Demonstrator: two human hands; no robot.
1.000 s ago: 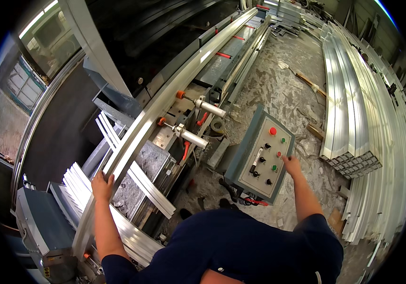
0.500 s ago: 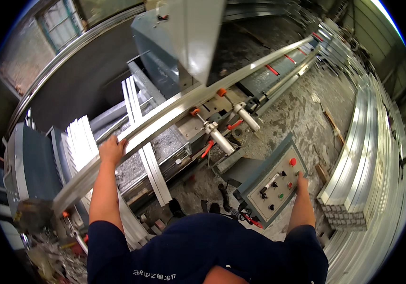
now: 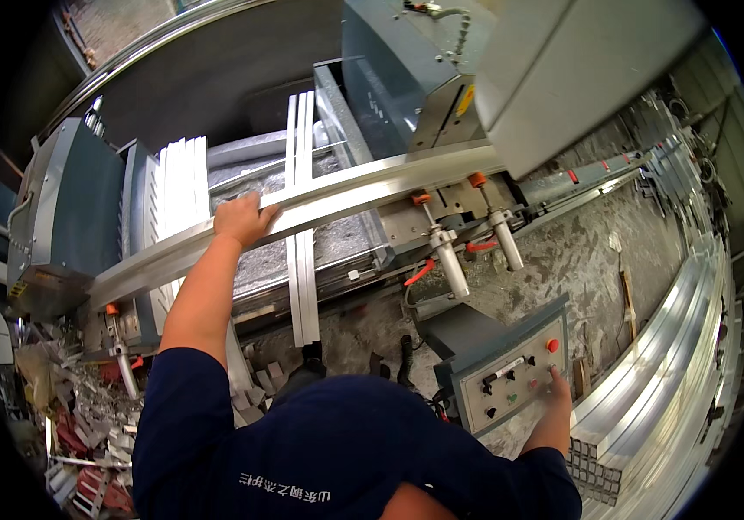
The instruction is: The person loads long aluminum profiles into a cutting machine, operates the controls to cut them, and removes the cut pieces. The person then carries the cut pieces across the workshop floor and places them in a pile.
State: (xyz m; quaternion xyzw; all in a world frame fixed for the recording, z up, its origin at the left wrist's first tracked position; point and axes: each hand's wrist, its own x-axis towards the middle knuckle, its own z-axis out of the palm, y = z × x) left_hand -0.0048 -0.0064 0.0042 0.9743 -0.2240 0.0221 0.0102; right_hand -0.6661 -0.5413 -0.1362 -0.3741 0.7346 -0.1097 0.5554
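A long silvery metal profile [image 3: 346,192] lies slantwise across the saw-like machine, from lower left to upper right. My left hand [image 3: 244,218] is closed over its left part, thumb along the near side. My right hand [image 3: 558,394] is at the right edge of a tilted grey control panel [image 3: 476,405], its thumb at a button below the red knob [image 3: 552,345]. The other fingers seem wrapped behind the panel edge, mostly hidden. Two clamp cylinders with orange tips, a nearer one [image 3: 448,264] and a farther one [image 3: 505,238], point at the profile's near side.
Beneath the profile, several bright bars [image 3: 183,186] and a narrower bundle [image 3: 303,286] lie crosswise. A blue-grey machine head [image 3: 68,208] stands left, another [image 3: 398,78] behind, beside a pale housing [image 3: 580,78]. Stacked square tubes [image 3: 649,373] are at right; offcuts [image 3: 94,425] litter the lower left.
My view has swung, so the machine, profile and panel appear farther right. Both hands keep about the same places, the left on the profile, the right at the panel edge.
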